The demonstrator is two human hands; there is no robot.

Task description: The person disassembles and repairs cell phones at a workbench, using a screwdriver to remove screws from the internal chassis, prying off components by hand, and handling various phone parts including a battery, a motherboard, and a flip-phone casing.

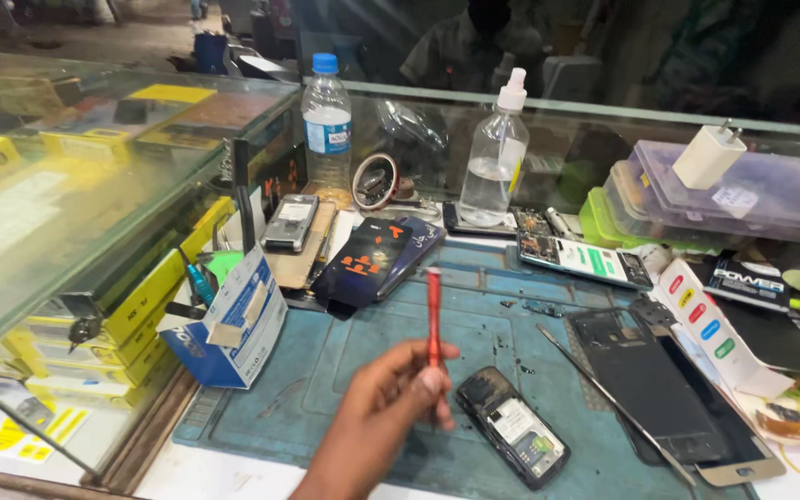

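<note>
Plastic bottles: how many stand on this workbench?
2. A water bottle with a blue cap stands at the back by the glass case. A clear spray bottle with a white nozzle stands to its right. Others may be hidden behind the clutter.

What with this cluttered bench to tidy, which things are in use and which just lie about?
In use: red screwdriver in the left hand; opened small phone.
Lying about: water bottle; spray bottle; white charger; blue box.

A glass display counter (94, 176) stands at nine o'clock, yellow boxes (131, 310) shelved inside. The desk (233, 477) carries a teal work mat (363, 352). At twelve o'clock a glass partition (604, 120) reflects daylight; beyond it, dim street floor.
</note>
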